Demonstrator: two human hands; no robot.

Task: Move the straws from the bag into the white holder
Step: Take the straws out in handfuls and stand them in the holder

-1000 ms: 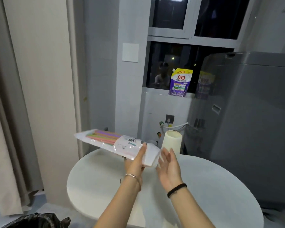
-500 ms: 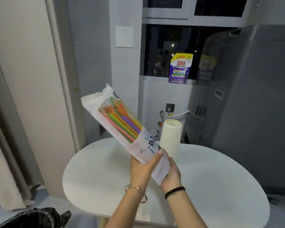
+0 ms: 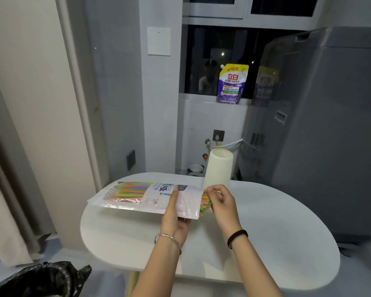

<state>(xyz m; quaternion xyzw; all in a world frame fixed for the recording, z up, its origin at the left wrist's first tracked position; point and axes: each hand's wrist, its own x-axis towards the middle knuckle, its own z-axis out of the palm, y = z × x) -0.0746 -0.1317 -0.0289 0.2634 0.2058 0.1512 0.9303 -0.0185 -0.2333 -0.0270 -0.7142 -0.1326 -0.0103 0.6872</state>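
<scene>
Straws, multicoloured plastic bundle: centre frame, mostly inside the bag, ends protruding from its right-hand mouth.
Bag, clear printed plastic pouch: held level over the white oval tabletop; half a second earlier it was tilted closed-end-up. Extraction looked ready.
Left grip: clasped round the bag.
Right grip: pinched on the straw ends.
Holder, white cylindrical cup: upright just behind the right grip; no straws showed above the rim.
</scene>
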